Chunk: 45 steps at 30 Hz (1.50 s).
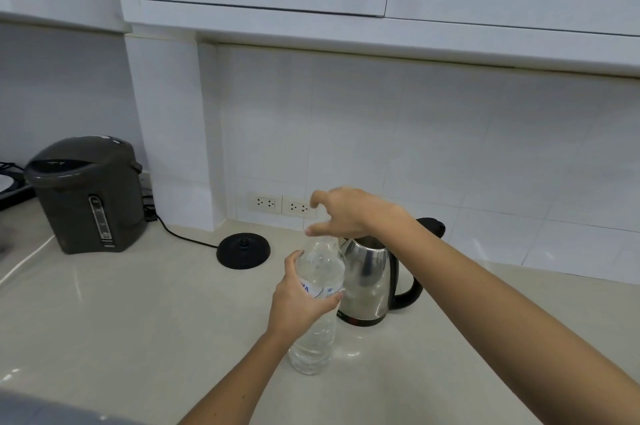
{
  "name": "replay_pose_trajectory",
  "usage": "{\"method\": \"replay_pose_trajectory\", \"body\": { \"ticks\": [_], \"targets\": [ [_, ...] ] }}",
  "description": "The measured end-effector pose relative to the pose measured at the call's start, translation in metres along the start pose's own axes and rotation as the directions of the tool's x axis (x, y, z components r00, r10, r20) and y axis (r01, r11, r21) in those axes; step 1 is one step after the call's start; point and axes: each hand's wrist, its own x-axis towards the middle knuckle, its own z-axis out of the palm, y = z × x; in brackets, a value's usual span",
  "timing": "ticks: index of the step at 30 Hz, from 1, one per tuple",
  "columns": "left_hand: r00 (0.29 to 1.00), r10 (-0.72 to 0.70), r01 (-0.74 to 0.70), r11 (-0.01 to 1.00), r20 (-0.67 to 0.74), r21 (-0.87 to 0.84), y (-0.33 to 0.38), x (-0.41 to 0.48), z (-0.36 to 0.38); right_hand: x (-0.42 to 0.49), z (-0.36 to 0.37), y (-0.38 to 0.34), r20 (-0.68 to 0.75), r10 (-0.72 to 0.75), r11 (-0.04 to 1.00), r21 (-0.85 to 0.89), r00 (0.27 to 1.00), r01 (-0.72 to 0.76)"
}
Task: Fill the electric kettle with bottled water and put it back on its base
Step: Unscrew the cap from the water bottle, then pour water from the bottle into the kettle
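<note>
Standing bottle upright, neck toward cabinets.

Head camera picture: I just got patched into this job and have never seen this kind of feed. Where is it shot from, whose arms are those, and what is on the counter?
There is no machine here: a person wears a wide-angle camera on the head, looking forward and down, so the two bare arms are theirs. The left hand grips a clear water bottle standing on the pale countertop. The right hand is at the bottle's top; whether a cap is there or in the fingers is too blurred to tell. Just behind the bottle stands the steel kettle, lid open, off its black round base, which lies to the left with its cord. Further left is a grey hot-water dispenser. Wall sockets sit behind.
</note>
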Motion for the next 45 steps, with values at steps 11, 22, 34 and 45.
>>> {"method": "replay_pose_trajectory", "body": {
  "ticks": [11, 22, 34, 45],
  "targets": [
    [1.0, 0.006, -0.006, 1.0, 0.0, -0.003, 0.001, -0.001, 0.002, -0.018, 0.001, 0.019, -0.165, 0.042, 0.943, 0.332, 0.985, 0.016],
    [0.999, 0.019, -0.022, 0.998, -0.043, -0.053, -0.006, -0.002, 0.008, -0.074, 0.201, 0.084, 0.078, 0.41, 0.693, 0.621, 0.909, -0.366],
    [0.992, -0.064, 0.04, 0.977, -0.106, -0.208, -0.039, -0.025, 0.04, -0.129, 0.302, 0.092, 0.166, 0.68, 0.547, 0.533, 0.714, -0.645],
    [0.984, -0.136, 0.118, 0.981, -0.117, -0.153, -0.051, -0.008, 0.04, -0.126, 0.298, 0.091, 0.119, 0.642, 0.629, 0.483, 0.758, -0.609]
  ]
}}
